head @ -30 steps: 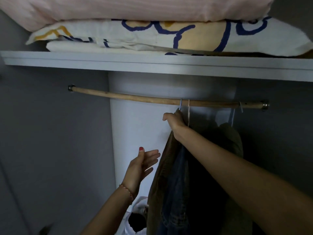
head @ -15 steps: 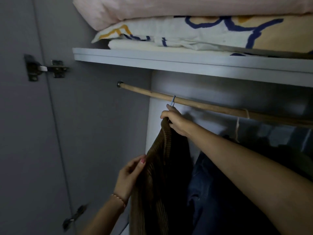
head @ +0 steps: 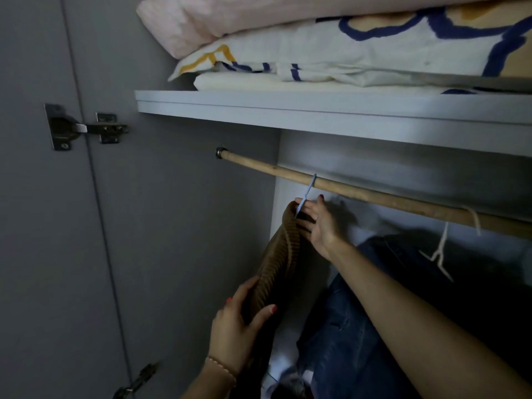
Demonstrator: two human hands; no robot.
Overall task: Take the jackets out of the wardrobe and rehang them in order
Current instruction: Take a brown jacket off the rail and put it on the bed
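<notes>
In the head view, the left hand (head: 234,329) has its grip clamped on the brown jacket (head: 277,263), whose blue hanger (head: 306,194) hooks the rod (head: 374,194) above. The right hand (head: 319,223), fingers apart, touches the collar. The denim jacket (head: 345,326) hangs to its right, so the rehanging seems only partly done.

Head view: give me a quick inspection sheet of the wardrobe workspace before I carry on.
Surface: wooden rail runs under the shelf; it slopes down to the right in this view.
Job's things: brown ribbed jacket on a blue hanger hooked over the rail; denim jacket hangs to its right; a dark garment behind it on a white hanger.
Clutter: folded bedding stacked on the shelf.
Hands: left hand grips the brown jacket's edge; right hand touches the jacket's collar by the hanger, fingers fairly straight.
Cables: nothing seen.
Surroundings: open grey door with hinges; light is dim.
</notes>
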